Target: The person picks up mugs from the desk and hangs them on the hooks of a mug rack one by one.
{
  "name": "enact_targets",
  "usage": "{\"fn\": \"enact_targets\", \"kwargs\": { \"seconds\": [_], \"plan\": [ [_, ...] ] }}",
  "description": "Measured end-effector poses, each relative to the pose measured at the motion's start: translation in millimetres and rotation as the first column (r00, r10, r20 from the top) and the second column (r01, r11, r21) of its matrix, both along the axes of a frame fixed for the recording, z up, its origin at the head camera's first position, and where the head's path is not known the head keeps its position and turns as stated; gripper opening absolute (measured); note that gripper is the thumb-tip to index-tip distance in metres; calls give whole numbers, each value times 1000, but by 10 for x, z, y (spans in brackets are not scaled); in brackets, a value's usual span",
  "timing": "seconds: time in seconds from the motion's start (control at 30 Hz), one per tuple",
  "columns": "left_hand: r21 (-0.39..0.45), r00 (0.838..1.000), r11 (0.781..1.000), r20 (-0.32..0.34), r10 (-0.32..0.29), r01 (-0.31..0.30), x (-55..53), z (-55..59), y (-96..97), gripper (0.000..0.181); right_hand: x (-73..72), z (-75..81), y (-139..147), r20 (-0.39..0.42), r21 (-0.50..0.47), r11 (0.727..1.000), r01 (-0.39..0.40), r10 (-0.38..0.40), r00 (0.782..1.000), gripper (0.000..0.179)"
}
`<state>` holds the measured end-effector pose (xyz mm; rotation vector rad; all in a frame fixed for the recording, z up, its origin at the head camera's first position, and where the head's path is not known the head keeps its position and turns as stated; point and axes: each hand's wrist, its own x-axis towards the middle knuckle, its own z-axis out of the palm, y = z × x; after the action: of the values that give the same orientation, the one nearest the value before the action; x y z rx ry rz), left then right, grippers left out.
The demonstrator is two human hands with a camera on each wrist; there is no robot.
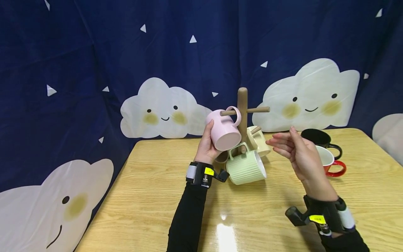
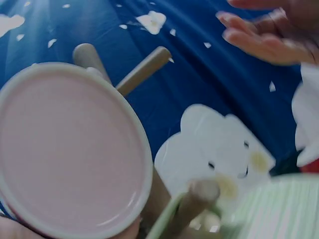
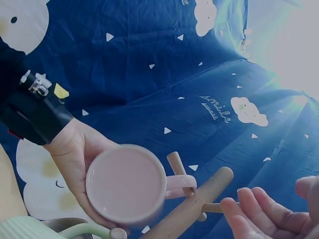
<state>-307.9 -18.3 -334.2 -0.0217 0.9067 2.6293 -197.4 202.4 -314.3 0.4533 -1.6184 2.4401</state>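
Note:
My left hand grips a pink mug by its body, beside the wooden mug tree. The mug's handle loops over the upper left peg, and its base faces me. A ribbed pale green mug hangs by its handle from a lower front peg. Behind it, a cream mug is on a peg at the right. My right hand is held in the air right of the tree, fingers extended and holding nothing. In the right wrist view its fingertips overlap the upper right peg.
Behind my right hand stand a black mug and a cup with white inside and a red handle. All stand on a light wooden table. A dark blue curtain with clouds hangs behind it.

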Motion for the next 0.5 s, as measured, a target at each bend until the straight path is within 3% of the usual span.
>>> {"fn": "enact_targets", "kwargs": {
  "seconds": [0.3, 0.5],
  "plan": [
    [-187, 996, 982, -92, -8, -10, 32, -11, -31, 51, -11, -16, -37, 6, 21, 1000, -15, 15, 1000, 35],
    [-330, 993, 942, -112, 29, -65, 67, 44, -139, 54, -13, -15, -54, 18, 35, 999, -7, 6, 1000, 34]
  ]
}}
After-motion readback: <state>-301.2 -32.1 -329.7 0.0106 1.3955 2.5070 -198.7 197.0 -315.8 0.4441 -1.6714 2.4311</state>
